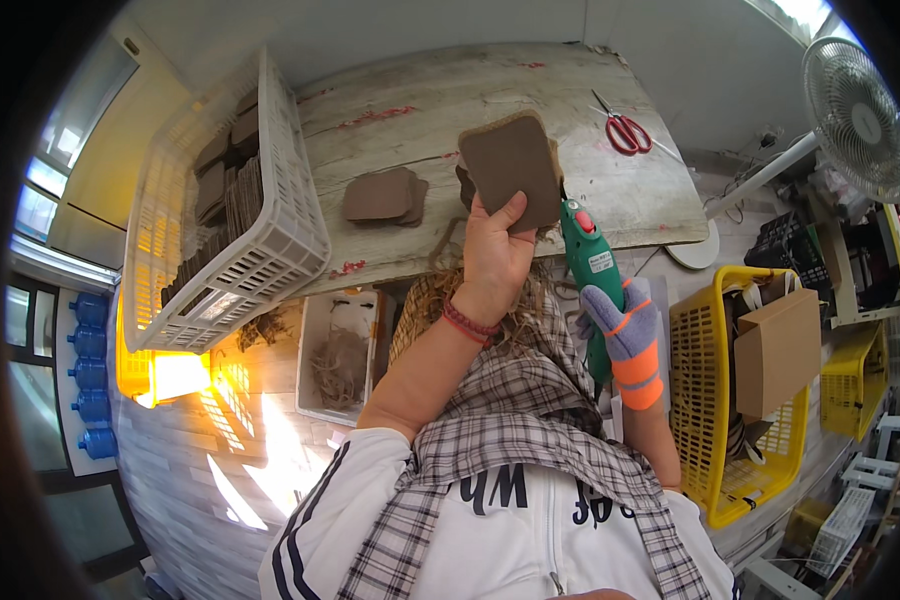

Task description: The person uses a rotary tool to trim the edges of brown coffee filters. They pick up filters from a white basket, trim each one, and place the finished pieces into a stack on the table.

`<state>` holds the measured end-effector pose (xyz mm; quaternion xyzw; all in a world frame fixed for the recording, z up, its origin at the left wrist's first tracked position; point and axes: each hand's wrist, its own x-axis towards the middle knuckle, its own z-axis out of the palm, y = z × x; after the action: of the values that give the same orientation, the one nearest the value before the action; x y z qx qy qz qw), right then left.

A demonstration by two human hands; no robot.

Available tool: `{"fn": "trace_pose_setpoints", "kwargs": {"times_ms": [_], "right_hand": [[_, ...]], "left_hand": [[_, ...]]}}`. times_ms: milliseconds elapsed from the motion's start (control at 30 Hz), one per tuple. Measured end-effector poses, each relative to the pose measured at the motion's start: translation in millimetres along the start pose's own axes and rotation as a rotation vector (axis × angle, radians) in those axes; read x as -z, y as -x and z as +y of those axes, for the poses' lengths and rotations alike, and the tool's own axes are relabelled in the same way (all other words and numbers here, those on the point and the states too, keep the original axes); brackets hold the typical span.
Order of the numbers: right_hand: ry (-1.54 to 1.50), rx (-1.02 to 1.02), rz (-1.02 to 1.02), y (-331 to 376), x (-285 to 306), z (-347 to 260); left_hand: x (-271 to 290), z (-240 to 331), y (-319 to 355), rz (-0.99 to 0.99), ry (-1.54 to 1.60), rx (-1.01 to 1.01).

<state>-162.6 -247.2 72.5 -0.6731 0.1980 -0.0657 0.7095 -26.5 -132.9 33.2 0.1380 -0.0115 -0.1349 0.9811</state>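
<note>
My bare left hand (495, 250) is closed on a brown rounded-corner panel (512, 165), with the thumb on its face. A tan edge shows along its far side, and more brown material shows behind it. My right hand (622, 330), in a grey and orange glove, is wrapped round a green handheld power tool (588, 245) with a red button. The tool's far end is close to the panel's right edge; its working tip is hidden. On the table to the left lies a small stack of similar brown panels (382, 195).
A white plastic crate (295, 225) full of brown panels stands at the table's left. Red-handled scissors (625, 132) lie on the worn table (370, 130). Below are a white box (315, 325) of trimmings and, right, a yellow basket (695, 400) with cardboard. A fan (860, 115) stands far right.
</note>
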Motion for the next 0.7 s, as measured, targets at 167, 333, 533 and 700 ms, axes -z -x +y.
{"fn": "trace_pose_setpoints", "kwargs": {"times_ms": [167,333,533,700], "right_hand": [[0.012,0.000,0.018,-4.5,3.4,-2.3],[-0.020,-0.006,0.017,-6.3,5.3,-11.0],[0.021,-0.010,-0.029,-2.4,14.9,-17.1],[0.082,-0.106,-0.137,11.4,32.5,-19.8]], "left_hand": [[-1.0,-6.5,15.5,-0.009,-0.062,0.059],[13.1,-10.0,24.2,-0.035,-0.128,0.128],[26.9,10.3,24.7,-0.098,-0.291,0.127],[35.2,62.1,13.7,-0.200,-0.694,0.180]]}}
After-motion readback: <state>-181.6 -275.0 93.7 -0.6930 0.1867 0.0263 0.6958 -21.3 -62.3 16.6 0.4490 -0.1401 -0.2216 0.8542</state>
